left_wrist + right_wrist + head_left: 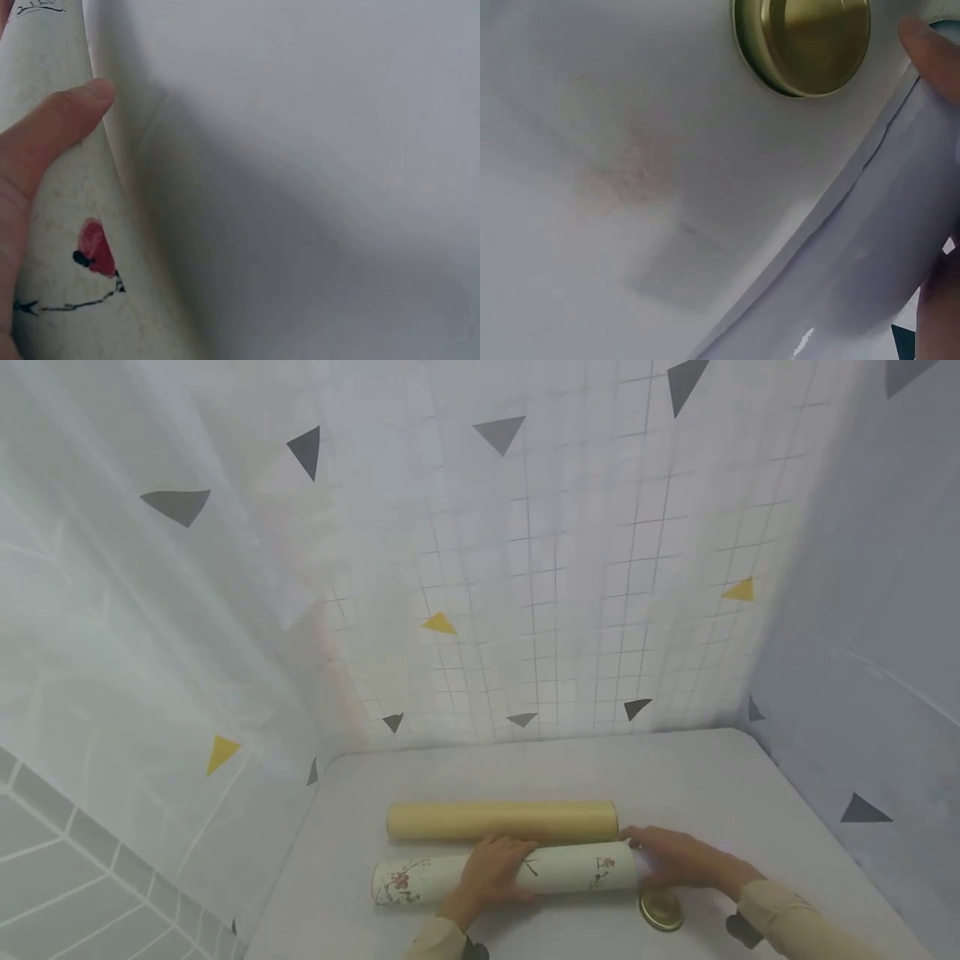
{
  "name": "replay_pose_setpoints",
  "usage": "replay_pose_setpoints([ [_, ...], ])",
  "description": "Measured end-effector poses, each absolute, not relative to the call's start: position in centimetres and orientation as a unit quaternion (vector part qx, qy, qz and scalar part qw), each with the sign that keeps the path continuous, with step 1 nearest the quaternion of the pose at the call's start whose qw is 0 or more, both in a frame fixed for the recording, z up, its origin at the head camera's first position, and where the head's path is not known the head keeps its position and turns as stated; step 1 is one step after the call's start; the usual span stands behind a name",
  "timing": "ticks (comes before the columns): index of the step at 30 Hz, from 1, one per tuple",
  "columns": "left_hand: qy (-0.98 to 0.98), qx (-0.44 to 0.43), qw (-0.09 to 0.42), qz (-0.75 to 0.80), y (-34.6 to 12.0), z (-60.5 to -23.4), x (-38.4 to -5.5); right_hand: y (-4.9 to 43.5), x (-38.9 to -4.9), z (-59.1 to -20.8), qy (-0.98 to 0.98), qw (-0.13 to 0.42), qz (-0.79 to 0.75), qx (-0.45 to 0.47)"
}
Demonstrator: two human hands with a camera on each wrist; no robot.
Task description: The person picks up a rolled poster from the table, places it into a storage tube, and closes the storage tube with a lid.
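Currently left hand [491,872] grips the flowered tube [506,872] mid-counter, fingers curled over it, right hand [678,858] wrapping its 3 o'clock end; gold cap [661,910] nearby, likely capping next, needing alignment.

Flower-printed white tube [504,874], lying flat

soft, even, bright light; wrist views blurred close-up; head view edges bent.
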State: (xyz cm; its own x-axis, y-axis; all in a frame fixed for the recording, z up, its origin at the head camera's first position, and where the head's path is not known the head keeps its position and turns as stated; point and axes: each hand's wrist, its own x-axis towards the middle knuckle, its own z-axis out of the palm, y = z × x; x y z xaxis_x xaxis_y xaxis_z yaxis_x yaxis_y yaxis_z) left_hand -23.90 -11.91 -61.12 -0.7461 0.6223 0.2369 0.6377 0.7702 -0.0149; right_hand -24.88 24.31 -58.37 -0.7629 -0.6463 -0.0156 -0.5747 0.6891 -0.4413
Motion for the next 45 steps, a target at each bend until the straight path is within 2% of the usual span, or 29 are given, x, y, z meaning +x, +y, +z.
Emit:
replay_pose_setpoints([
  [7,-0.935,-0.336,0.113,-0.029,-11.6,-61.0,-23.9,23.9,-24.9,-58.9,0.916,0.097,-0.232,-0.311],
  [15,-0.94,-0.326,0.098,-0.023,-11.6,-61.1,-23.8,25.9,-24.9,-59.9,0.928,-0.003,-0.143,-0.344],
  [19,-0.941,-0.324,0.099,-0.017,-11.6,-61.1,-23.9,27.4,-24.7,-60.3,0.933,-0.02,-0.12,-0.34],
  [29,-0.944,-0.316,0.086,-0.035,-11.7,-61.1,-24.0,30.5,-24.3,-61.1,0.953,0.032,-0.102,-0.282],
  [32,-0.944,-0.317,0.088,-0.033,-11.7,-61.2,-24.0,30.8,-24.2,-61.1,0.957,0.034,-0.104,-0.269],
  [45,-0.945,-0.314,0.076,-0.048,-11.8,-61.6,-23.8,29.8,-23.6,-60.3,0.939,0.05,-0.185,-0.286],
])
